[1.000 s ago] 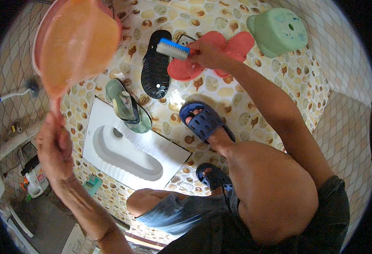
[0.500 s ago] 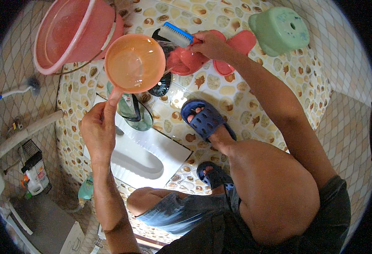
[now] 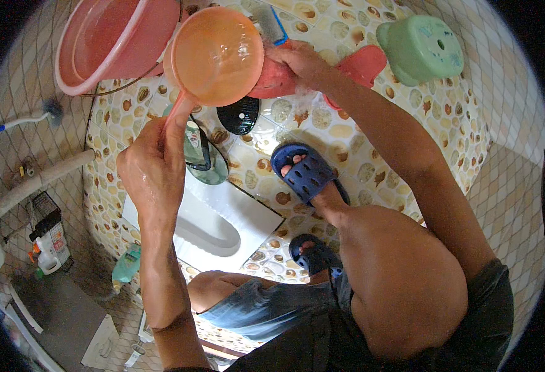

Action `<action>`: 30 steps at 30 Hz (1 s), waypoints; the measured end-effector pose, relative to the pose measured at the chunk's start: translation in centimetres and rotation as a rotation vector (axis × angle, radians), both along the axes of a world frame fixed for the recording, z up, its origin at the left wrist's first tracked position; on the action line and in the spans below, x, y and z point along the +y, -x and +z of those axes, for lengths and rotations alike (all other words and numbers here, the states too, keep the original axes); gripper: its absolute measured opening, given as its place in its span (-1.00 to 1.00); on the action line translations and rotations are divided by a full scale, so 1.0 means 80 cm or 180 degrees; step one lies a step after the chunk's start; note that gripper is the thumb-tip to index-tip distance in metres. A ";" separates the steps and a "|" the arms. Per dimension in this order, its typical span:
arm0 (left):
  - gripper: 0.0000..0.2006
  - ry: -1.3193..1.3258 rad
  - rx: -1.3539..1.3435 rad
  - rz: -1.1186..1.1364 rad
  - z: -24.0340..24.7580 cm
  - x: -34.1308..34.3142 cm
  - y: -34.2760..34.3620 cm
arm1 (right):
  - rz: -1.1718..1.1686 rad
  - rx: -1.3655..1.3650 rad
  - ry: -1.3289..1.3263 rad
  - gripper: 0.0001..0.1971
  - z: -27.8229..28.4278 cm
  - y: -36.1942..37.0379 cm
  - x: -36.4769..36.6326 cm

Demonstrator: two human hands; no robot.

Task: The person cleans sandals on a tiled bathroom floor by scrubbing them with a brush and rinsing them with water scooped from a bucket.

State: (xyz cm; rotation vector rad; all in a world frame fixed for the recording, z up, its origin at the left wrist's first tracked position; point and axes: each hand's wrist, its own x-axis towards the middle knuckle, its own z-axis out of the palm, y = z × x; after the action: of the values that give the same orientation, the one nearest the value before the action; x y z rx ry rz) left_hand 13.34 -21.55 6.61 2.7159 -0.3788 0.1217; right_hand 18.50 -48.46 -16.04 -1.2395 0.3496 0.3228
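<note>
Gripped by its handle in my left hand (image 3: pixel 151 161), a round orange water dipper (image 3: pixel 218 59) with shiny water in it hangs over the footwear. My right hand (image 3: pixel 304 63) is closed around a blue-backed scrub brush (image 3: pixel 278 26) with pale bristles. That hand is right at a red slipper (image 3: pixel 277 80), which the dipper partly hides; whether the fingers also grip it I cannot tell. Another red slipper (image 3: pixel 362 65) lies behind my right wrist. Below the dipper lie a black sole-shaped piece (image 3: pixel 239 118) and a green flip-flop (image 3: pixel 207 164) with a dark strap.
A pink bucket (image 3: pixel 68 68) lies tilted at the far left, and a green stool (image 3: pixel 424 49) stands far right. The white squat toilet (image 3: pixel 247 217) is set in the pebble-patterned floor (image 3: pixel 377 149). My feet wear blue sandals (image 3: pixel 303 170). A toilet brush (image 3: pixel 24 124) hangs by the left wall.
The dipper in my left hand has moved up and to the right, covering more of the red slipper. My right hand has shifted slightly right, and the brush now stands more upright.
</note>
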 end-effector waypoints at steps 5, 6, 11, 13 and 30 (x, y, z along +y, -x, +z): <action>-0.73 0.0265 0.0098 0.0195 -0.005 0.007 -0.002 | -0.0555 0.0471 -0.1356 -0.72 0.031 0.005 0.012; -0.73 0.0344 0.0046 0.0220 -0.004 0.004 -0.002 | -0.0651 0.0723 -0.1374 -0.70 0.037 0.005 0.002; -0.76 0.0642 0.0128 0.0222 -0.006 -0.010 -0.004 | -0.0306 -0.0081 -0.1173 -0.65 -0.001 0.027 -0.042; -0.77 0.0583 -0.0075 0.0088 -0.010 -0.020 -0.006 | -0.0373 -0.0479 -0.0647 -0.58 -0.032 0.046 -0.048; -0.87 -0.0192 -0.1677 -0.0609 -0.015 -0.037 -0.014 | -0.0599 0.0180 -0.2781 -0.53 -0.052 0.096 -0.047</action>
State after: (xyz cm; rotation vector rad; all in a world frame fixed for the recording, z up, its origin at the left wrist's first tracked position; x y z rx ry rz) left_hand 14.42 -24.47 5.43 2.6553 -0.7965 0.7883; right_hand 10.85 -52.21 -20.21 -0.3381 0.3176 0.2990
